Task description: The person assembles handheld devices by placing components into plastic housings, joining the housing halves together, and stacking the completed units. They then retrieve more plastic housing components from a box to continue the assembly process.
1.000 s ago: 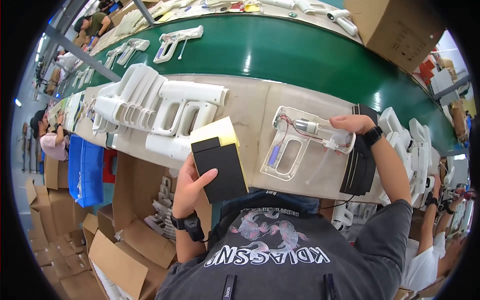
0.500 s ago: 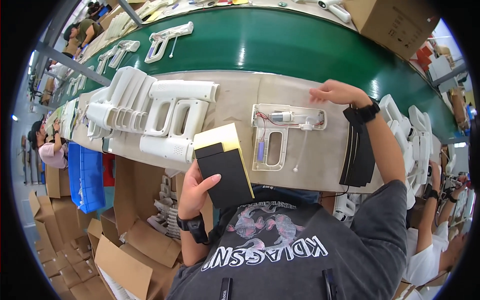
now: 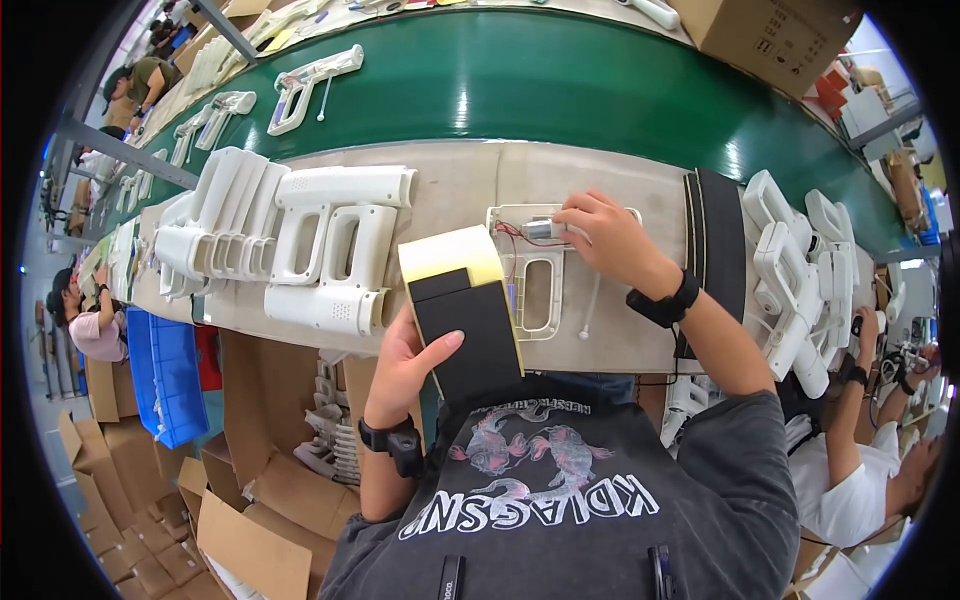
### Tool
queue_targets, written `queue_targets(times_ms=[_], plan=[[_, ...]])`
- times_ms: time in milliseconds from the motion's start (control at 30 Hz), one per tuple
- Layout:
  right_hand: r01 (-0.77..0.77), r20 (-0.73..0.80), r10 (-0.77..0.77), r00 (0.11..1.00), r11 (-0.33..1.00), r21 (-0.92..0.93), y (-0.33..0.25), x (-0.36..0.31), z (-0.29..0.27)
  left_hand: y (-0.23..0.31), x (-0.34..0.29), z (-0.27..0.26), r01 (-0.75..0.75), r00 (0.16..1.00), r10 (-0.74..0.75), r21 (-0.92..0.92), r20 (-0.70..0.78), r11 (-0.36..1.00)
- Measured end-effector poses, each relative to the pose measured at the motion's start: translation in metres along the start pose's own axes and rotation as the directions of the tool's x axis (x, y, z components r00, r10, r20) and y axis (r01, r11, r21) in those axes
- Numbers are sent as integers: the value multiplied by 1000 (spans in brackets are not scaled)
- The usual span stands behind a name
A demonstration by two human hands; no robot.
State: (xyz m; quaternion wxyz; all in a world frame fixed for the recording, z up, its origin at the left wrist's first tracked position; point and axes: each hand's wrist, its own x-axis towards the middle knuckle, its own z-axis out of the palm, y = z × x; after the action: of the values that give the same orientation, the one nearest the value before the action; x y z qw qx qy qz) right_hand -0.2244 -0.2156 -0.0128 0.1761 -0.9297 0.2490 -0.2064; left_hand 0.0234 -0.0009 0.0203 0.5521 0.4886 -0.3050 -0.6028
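My left hand (image 3: 398, 365) grips a black foam sheet (image 3: 468, 325) with yellow backing paper (image 3: 447, 255) exposed along its far end; the thumb lies on top. Past it on the table lies an open white gun-shaped housing half (image 3: 556, 295), partly covered by the sheet. Inside are a small silver motor (image 3: 541, 229), red wires and a purple cylindrical cell (image 3: 512, 294). My right hand (image 3: 612, 240) is over the housing, its bent fingers together at the motor's right end. Whatever they pinch is hidden. A thin white rod (image 3: 589, 312) sticks out toward me.
White housing shells (image 3: 340, 250) are lined up at left. Black foam strips (image 3: 715, 250) lie at right, beside assembled white units (image 3: 790, 270). A green conveyor (image 3: 540, 90) carries more housings. Below left are a blue bin (image 3: 165, 375) and cardboard boxes (image 3: 255, 540). Co-workers are at both sides.
My right hand has come down and left from beyond the housing onto the motor area. The foam sheet in my left hand has shifted slightly right and now overlaps the housing's edge.
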Motion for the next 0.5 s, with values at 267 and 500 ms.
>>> queue_targets(times_ms=[267,500], plan=[[16,-246,70,967,944,330,-91,-17,-28,-2,18,25,34,997,-45,179,59,983],[-31,-109,134,985,759,650,-105,-27,-8,20,3,22,-273,950,91,661,297,699]])
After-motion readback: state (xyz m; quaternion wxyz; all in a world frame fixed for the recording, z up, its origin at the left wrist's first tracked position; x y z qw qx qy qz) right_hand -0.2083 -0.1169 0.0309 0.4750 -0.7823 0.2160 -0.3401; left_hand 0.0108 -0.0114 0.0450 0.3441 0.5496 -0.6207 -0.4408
